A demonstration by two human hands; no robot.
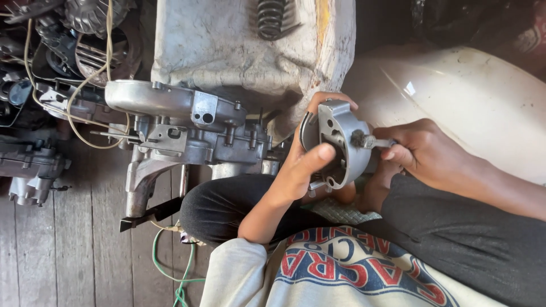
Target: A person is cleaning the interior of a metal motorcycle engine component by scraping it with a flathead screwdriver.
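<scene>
Head view, left hand [301, 165] gripping metal cover [338, 142], brush [364, 139] handle hidden

Daylight is even and fairly bright, entering from the right. A small glare spot sits on the white curved panel [455, 96]. The upper left corner lies in deep shadow. Focus is sharp centrally, with slight softness and stretching at the edges.

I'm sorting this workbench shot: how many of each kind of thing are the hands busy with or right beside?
Round grey metal covers: 1
Small brushes: 1
Engine cases: 1
Coil springs: 1
Hands, left hand and right hand: 2
Total: 6
</scene>
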